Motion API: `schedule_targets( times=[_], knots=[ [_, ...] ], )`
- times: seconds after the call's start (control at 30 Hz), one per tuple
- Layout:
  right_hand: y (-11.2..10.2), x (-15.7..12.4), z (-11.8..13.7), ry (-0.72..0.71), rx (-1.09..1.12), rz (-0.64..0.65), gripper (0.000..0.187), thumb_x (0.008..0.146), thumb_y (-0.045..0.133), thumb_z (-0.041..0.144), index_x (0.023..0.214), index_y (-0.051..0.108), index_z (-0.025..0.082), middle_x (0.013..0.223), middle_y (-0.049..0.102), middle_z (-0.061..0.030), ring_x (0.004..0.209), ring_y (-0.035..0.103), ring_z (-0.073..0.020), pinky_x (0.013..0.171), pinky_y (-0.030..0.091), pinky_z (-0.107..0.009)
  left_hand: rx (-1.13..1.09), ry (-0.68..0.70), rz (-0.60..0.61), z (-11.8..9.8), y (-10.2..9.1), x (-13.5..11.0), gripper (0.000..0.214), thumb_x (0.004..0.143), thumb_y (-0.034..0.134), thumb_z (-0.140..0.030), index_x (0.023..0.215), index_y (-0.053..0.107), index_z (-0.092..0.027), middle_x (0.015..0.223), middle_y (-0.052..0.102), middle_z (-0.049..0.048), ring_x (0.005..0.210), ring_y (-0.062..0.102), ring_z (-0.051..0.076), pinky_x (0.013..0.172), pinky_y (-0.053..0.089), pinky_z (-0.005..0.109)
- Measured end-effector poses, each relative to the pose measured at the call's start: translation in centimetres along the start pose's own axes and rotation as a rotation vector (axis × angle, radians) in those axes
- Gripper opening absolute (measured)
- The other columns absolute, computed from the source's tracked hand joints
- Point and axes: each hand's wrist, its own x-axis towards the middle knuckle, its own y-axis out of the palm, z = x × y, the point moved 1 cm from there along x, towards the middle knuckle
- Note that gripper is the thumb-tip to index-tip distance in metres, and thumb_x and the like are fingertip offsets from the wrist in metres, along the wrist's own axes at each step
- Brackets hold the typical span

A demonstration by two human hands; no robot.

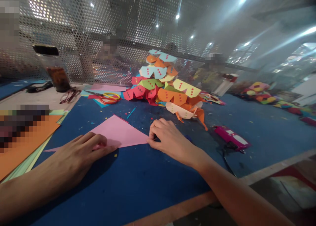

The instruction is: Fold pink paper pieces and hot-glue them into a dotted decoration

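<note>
A pink sheet of paper, folded into a triangle with its peak pointing away from me, lies on the blue table mat. My left hand rests on its left part, fingers curled against the paper near the front edge. At the right corner, my right hand pinches the tip between thumb and fingers. The far left point of the pink paper sticks out beyond my left wrist.
Behind stands a heap of folded paper figures. Yellow-handled scissors lie left of it. Stacked coloured paper is at the left, with a dark-lidded bottle beyond. A magenta device with a cord lies right.
</note>
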Motion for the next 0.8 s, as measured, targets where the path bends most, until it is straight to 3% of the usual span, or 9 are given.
schedule_targets(
  times=[0.13, 0.8],
  knots=[
    [-0.08, -0.2, -0.21, -0.006, 0.017, -0.002, 0.017, 0.094, 0.063, 0.024, 0.077, 0.06, 0.019, 0.099, 0.063, -0.0048, 0.102, 0.054, -0.0241, 0.087, 0.037, -0.036, 0.038, 0.0, 0.076, -0.01, 0.04, -0.08, 0.057, 0.093, 0.033, -0.002, 0.135, 0.059, -0.031, 0.114, 0.069, 0.0046, 0.097, 0.069, 0.022, 0.082, 0.061, 0.037],
    [0.14, -0.61, -0.76, -0.029, -0.01, -0.014, 0.009, 0.096, 0.061, 0.022, 0.087, 0.06, 0.02, 0.107, 0.063, -0.0058, 0.11, 0.051, -0.026, 0.094, 0.04, -0.039, 0.027, 0.033, 0.033, 0.33, 0.22, -0.07, 0.052, 0.096, 0.035, -0.009, 0.135, 0.06, -0.03, 0.111, 0.07, 0.0056, 0.093, 0.068, 0.022, 0.08, 0.058, 0.035]
  ],
)
